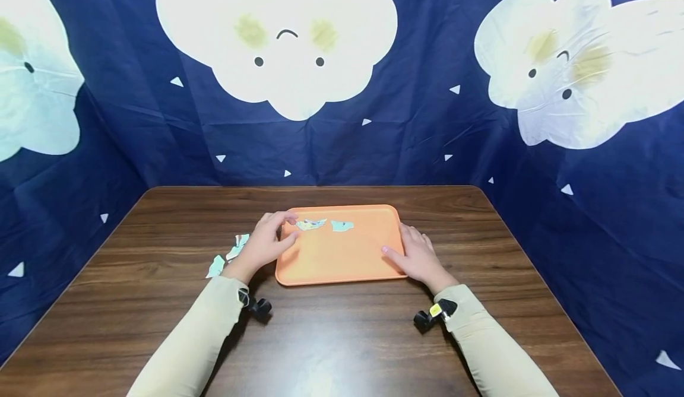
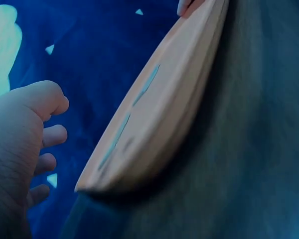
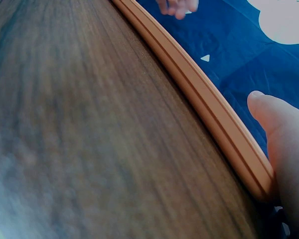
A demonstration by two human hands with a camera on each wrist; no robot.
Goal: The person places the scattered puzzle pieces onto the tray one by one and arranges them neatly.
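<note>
Evidently, the left hand [image 1: 264, 241] is spread at the left end of an orange tray [image 1: 333, 260], its thumb and forefinger well apart with nothing between them; the fingers bend loosely, the fingertips reaching in over the tray's upper left corner, near a patterned scrap [image 1: 311, 225]; beside that scrap, a little apart, a pale blue scrap [image 1: 342, 226] also lies in the tray, towards its far side.

The right hand [image 1: 419, 253] is at the tray's right end, thumb extended inward over the rim and fingers outside it; the right wrist view shows the thumb straight and raised, with the tray's near corner by its base, though I cannot tell how firmly the hidden fingers press the side.

More pale scraps [image 1: 217, 266] lie on the brown wooden table [image 1: 342, 332], left of the tray and partly behind the left forearm; both sleeves [image 1: 200, 340] are beige, with a small black device [image 1: 260, 308] strapped at each wrist; behind the table hangs a dark blue backdrop [image 1: 427, 130] with white clouds [image 1: 288, 82] and small triangles.
</note>
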